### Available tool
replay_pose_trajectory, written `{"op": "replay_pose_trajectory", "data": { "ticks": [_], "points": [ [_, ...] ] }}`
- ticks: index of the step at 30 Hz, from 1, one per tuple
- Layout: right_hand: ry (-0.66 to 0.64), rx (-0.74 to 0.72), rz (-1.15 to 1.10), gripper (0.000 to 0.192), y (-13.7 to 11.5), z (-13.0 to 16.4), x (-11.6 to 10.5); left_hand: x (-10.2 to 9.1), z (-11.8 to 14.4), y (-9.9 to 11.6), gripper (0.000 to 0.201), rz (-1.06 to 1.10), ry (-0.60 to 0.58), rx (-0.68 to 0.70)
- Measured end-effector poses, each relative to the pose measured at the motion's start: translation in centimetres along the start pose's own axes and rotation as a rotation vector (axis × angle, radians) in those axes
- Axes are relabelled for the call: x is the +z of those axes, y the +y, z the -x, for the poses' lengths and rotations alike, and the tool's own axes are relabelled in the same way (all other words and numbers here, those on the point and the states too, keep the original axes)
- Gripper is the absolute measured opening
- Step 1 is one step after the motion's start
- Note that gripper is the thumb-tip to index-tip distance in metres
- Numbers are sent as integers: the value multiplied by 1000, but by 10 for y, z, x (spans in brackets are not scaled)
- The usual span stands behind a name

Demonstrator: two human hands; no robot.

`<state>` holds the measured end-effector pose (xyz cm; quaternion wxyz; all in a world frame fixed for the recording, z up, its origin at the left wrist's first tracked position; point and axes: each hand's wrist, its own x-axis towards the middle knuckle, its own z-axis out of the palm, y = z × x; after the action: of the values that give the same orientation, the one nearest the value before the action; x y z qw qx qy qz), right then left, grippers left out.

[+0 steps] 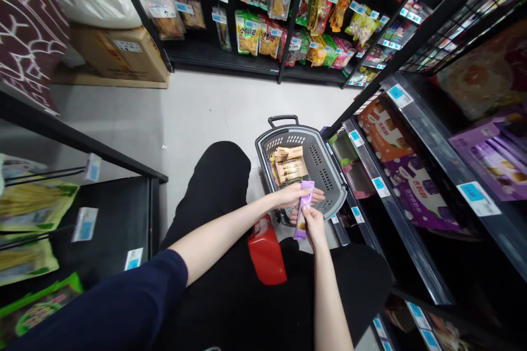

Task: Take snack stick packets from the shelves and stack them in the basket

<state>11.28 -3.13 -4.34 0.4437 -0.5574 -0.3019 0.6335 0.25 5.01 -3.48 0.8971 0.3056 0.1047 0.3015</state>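
A slim purple snack packet point(303, 209) is held slantwise over the near side of a grey shopping basket point(325, 167). My left hand point(290, 196) grips its upper part, thumb on top and fingers stretched out behind it. Lower down, my right hand point(314, 224) pinches the packet with the thumb on its front, the fingers partly hidden behind. Inside the basket lies a tan open box of small wrapped snacks point(289, 165), with something purple at its left edge. A shiny red object point(267, 255) sits between my knees, below my hands; its kind is unclear.
Shelves point(415, 175) with boxed snacks stand close on the right. A rack of hanging snack bags point(247, 33) spans the far side. Left are a black shelf point(115, 219) with yellow packets and, beyond, a cardboard box point(119, 55). Pale floor point(206, 115) lies between.
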Motion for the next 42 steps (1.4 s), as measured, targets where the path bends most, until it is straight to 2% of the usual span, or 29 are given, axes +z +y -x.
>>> {"op": "replay_pose_trajectory", "data": {
  "ticks": [5,11,15,19,26,28,31,35,39,42],
  "points": [
    [-71,57,18,38,0,4,13,-8,2,12,28,89,96,7],
    [-171,94,37,40,-7,7,11,-19,1,31,24,199,230,144],
    [-178,110,25,41,-12,10,8,-23,2,39,25,238,271,230],
    [-163,87,38,38,-14,10,6,-22,3,43,25,248,264,251],
    [-147,79,75,38,-14,9,0,-10,4,52,31,298,370,258],
    [-68,35,66,38,-14,7,-2,-10,5,53,31,293,382,271],
    [187,-103,28,41,-15,1,-10,-16,6,51,27,208,447,259],
    [502,-307,33,42,-29,0,-32,-24,7,40,17,-37,516,106],
    [649,-495,324,39,-68,17,-57,-23,6,27,20,-194,384,-38],
    [626,-593,645,41,-107,36,-65,-16,6,18,25,-297,240,-117]
  ]
}}
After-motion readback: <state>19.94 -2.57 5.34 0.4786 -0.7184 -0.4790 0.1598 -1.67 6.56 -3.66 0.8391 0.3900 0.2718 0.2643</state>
